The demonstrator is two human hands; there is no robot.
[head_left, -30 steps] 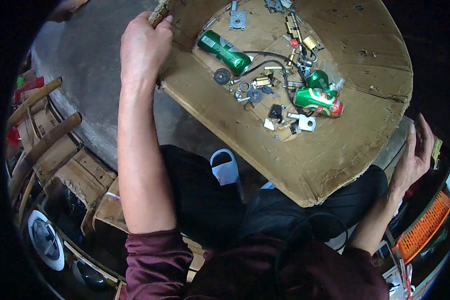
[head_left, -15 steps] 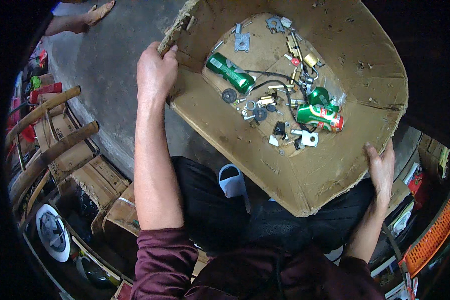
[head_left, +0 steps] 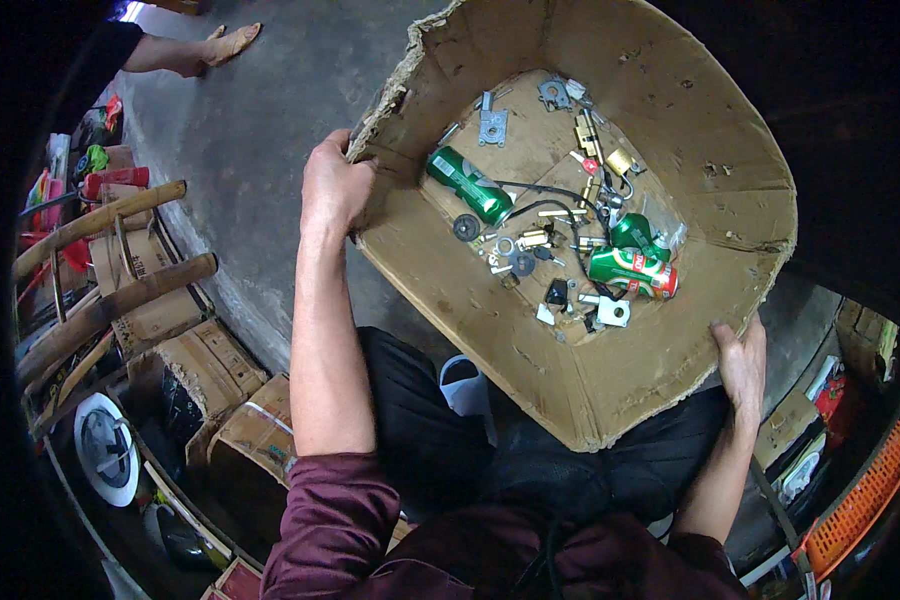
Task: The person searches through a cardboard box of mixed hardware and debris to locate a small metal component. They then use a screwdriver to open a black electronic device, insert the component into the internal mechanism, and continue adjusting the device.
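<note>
Above my lap I hold a worn, open cardboard box (head_left: pixel 450 290), tilted so its inside faces me. My left hand (head_left: pixel 335 188) is closed round the torn rim on the left. At the lower right edge, my right hand (head_left: pixel 742 362) grips the wall with the thumb on top. Inside lie a green can (head_left: pixel 469 186), a green and red can (head_left: pixel 632 271) and a crushed green piece (head_left: pixel 640 236). Among them are a brass padlock (head_left: pixel 620 163), brass lock cylinders (head_left: pixel 584 131), grey metal plates (head_left: pixel 492 127), a dark cord (head_left: pixel 540 187) and several small metal bits.
To the left are a wooden frame of poles (head_left: pixel 110 305), cardboard boxes (head_left: pixel 210 365) and a white round hat-like thing (head_left: pixel 106 450). An orange plastic basket (head_left: pixel 860 500) stands at the lower right. Another person's leg and foot (head_left: pixel 225 47) show at the upper left on the grey floor.
The box has shifted a little toward me and tips slightly differently, my hands moving with it. The view has also moved slightly. Both hands keep their grip.
</note>
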